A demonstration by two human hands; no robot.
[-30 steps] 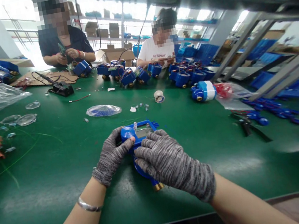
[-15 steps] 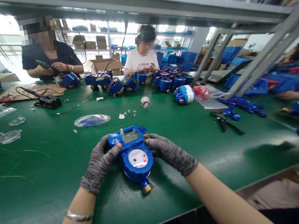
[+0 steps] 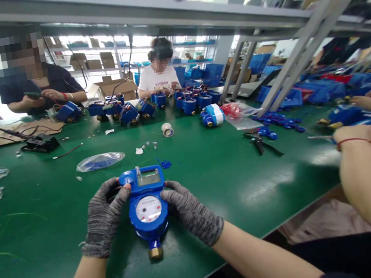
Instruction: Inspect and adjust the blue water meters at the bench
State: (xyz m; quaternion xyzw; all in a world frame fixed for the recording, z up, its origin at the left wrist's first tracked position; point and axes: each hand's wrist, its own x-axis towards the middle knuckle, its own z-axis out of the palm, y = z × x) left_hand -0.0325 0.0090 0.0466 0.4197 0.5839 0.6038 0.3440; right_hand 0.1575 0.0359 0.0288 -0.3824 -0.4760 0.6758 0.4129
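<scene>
Between my gloved hands is a blue water meter [image 3: 148, 209] with a round white dial, a rectangular display window at its top and a brass threaded end toward me. My left hand [image 3: 107, 212] grips its upper left corner, thumb on the round blue cap. On the other side my right hand [image 3: 192, 209] closes around the right edge, its fingers partly hidden behind the body. Just beyond the meter lie small blue pieces [image 3: 165, 163] on the green table [image 3: 227, 170].
A clear plastic bag [image 3: 100, 161], a wire spool [image 3: 167, 129] and a black-handled tool [image 3: 259, 140] lie farther back. Several blue meters [image 3: 129, 113] line the far side, before two seated people. At right, a co-worker's hands [image 3: 361, 137] hold another meter. A metal shelf [image 3: 134, 11] spans overhead.
The view has swung right, so the scene sits farther left. The meter has turned more upright in my hands, its brass end pointing straight toward me. The co-worker's arm at right has reached forward.
</scene>
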